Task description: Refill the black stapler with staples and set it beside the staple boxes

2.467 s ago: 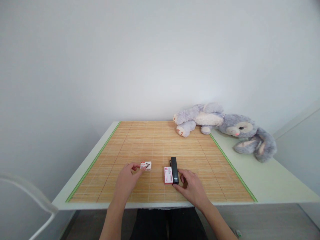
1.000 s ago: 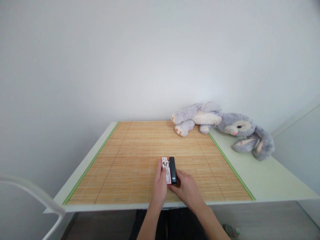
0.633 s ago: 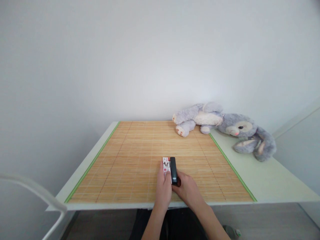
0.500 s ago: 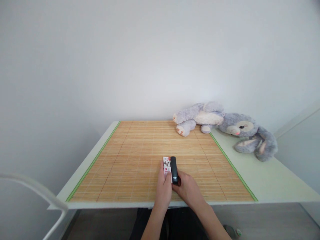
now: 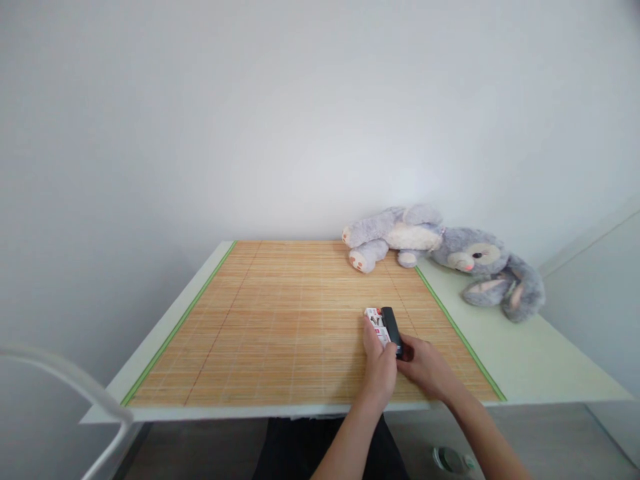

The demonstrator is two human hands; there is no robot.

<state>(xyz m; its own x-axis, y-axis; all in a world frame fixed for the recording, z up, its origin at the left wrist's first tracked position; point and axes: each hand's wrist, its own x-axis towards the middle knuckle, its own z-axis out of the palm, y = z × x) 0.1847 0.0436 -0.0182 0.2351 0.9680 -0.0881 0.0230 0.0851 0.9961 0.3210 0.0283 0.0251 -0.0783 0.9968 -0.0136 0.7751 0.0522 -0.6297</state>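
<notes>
A white box with red and black print (image 5: 380, 328) is gripped by my left hand (image 5: 379, 367), the thumb lying over its near part. Whether it is one box or two small ones end to end, I cannot tell. Pressed along its right side is a slim black stapler (image 5: 391, 327), pointing away from me. My right hand (image 5: 426, 365) has its fingers closed on the stapler's near right end. Both items are held side by side over the right half of the bamboo mat (image 5: 270, 333). My fingers hide their near ends.
A grey plush rabbit (image 5: 410, 237) lies on its side along the back right, its feet on the mat and its head on the pale table (image 5: 525, 360). A white curved tube (image 5: 75, 380) stands at the left front. Behind rises a plain wall.
Both hands have moved right and slightly away from me, carrying the box and stapler, which now tilt leftward at the far end. The view has shifted slightly.
</notes>
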